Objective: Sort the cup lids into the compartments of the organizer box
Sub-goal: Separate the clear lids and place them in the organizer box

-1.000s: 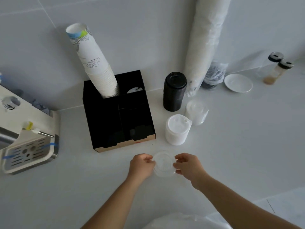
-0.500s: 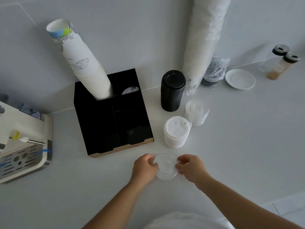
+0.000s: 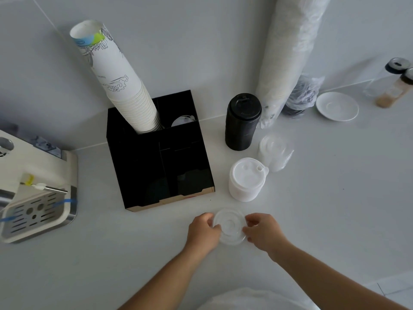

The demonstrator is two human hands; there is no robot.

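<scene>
A clear plastic lid stack lies on the white counter in front of the black organizer box. My left hand grips its left edge and my right hand grips its right edge. A stack of white lids, a stack of black lids and a bagged stack of clear lids stand to the right of the box. A tall stack of paper cups rises from the box's back left compartment. A white lid shows in the back right compartment.
A drip tray of a coffee machine sits at the left. A long sleeve of cups in plastic leans on the wall. A white saucer and two shaker jars stand at the far right.
Both hands stay on the clear lid stack at its two sides. The view has shifted slightly; the lids have barely moved on the counter.
</scene>
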